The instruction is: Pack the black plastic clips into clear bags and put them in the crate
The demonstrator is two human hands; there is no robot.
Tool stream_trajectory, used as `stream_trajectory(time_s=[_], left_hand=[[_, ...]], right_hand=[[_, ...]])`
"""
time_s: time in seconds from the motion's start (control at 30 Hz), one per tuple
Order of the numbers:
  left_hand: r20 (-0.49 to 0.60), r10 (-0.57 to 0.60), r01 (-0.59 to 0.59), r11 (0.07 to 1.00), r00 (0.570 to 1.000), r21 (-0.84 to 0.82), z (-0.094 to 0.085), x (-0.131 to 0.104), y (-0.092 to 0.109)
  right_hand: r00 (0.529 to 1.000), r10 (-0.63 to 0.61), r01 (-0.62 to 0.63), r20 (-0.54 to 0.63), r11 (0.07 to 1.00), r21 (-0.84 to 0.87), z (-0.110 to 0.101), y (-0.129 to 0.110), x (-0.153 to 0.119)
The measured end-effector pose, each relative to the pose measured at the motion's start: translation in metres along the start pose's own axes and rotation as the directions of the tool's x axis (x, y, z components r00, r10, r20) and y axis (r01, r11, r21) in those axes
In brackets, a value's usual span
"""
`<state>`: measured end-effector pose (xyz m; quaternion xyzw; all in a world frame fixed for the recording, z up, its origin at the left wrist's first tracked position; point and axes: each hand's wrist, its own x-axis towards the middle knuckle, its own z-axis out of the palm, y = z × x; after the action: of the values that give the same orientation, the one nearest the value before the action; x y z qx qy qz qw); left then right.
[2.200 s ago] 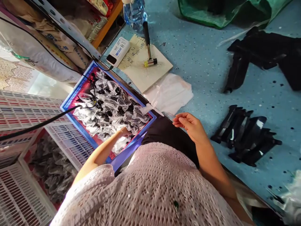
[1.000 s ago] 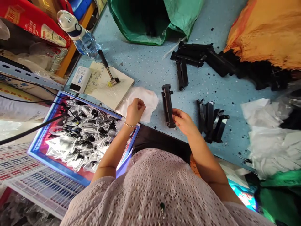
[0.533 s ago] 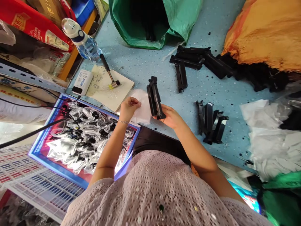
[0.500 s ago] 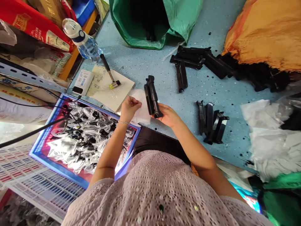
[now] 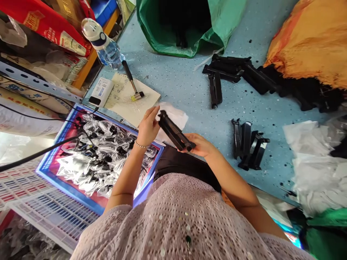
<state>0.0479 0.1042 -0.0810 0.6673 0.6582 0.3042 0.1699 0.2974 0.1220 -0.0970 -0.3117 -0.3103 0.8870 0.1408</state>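
My right hand (image 5: 199, 144) grips a black plastic part (image 5: 175, 131), long and narrow with two parallel bars, by its near end. The part slants, its far end up beside the fingers of my left hand (image 5: 148, 126). Those fingers are pinched at the edge of a whitish translucent plastic bag (image 5: 179, 115), which spreads behind the part. Whether the part's far end is inside the bag or just in front of it, I cannot tell. Several similar loose black parts (image 5: 246, 144) lie on the table to the right.
A blue crate (image 5: 58, 144) of bagged parts stands at the left. On the table are a hammer (image 5: 130, 77), a notepad (image 5: 148, 95), a white box (image 5: 104, 90) and a water bottle (image 5: 110, 52). Farther off are a green sack (image 5: 230, 21), an orange sack (image 5: 311, 43) and plastic bags (image 5: 320, 173).
The black part has tilted, its far end swinging toward my left hand and its near end moving toward my body. The bag now spreads farther out behind it. The view has shifted slightly.
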Motion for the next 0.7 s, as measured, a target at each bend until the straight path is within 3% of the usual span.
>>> stream_trajectory(time_s=[0.1, 0.17, 0.23, 0.33, 0.4, 0.43, 0.5, 0.57, 0.63, 0.7], left_hand=[[0.072, 0.182, -0.183, 0.983, 0.981, 0.000, 0.001, -0.018, 0.015], [0.161, 0.354, -0.345, 0.935, 0.921, -0.081, 0.007, -0.035, 0.028], [0.202, 0.468, -0.439, 0.882, 0.860, -0.173, 0.016, -0.049, 0.040], [0.194, 0.502, -0.471, 0.862, 0.843, -0.187, 0.017, -0.063, 0.053], [0.168, 0.481, -0.460, 0.875, 0.861, -0.149, 0.001, -0.070, 0.063], [0.159, 0.467, -0.448, 0.883, 0.870, -0.143, -0.012, -0.075, 0.069], [0.215, 0.440, -0.393, 0.891, 0.872, -0.227, -0.046, -0.084, 0.078], [0.389, 0.413, -0.251, 0.880, 0.823, -0.403, -0.080, -0.095, 0.079], [0.605, 0.329, 0.001, 0.878, 0.725, -0.479, -0.107, -0.107, 0.061], [0.755, 0.118, 0.221, 0.917, 0.646, -0.332, -0.123, -0.118, 0.022]], right_hand=[[0.999, 0.039, -0.039, -0.035, 0.999, 0.021, 0.001, 0.006, 0.015], [0.988, -0.041, 0.041, -0.150, 0.999, 0.000, 0.001, 0.008, 0.026], [0.948, -0.164, 0.136, -0.273, 0.984, -0.118, 0.004, 0.009, 0.029], [0.870, -0.371, 0.221, -0.324, 0.881, -0.418, 0.016, 0.011, 0.015], [0.873, -0.422, 0.257, -0.246, 0.825, -0.503, 0.026, 0.011, -0.002], [0.897, -0.402, 0.267, -0.184, 0.825, -0.499, 0.031, 0.010, -0.010], [0.969, -0.246, 0.225, 0.009, 0.871, -0.437, 0.037, 0.007, -0.022], [0.984, -0.039, 0.108, 0.176, 0.910, -0.400, 0.038, 0.005, -0.026], [0.985, 0.043, 0.030, 0.168, 0.914, -0.405, 0.035, 0.006, -0.022], [0.999, -0.009, 0.025, 0.042, 0.912, -0.408, 0.030, 0.010, -0.016]])
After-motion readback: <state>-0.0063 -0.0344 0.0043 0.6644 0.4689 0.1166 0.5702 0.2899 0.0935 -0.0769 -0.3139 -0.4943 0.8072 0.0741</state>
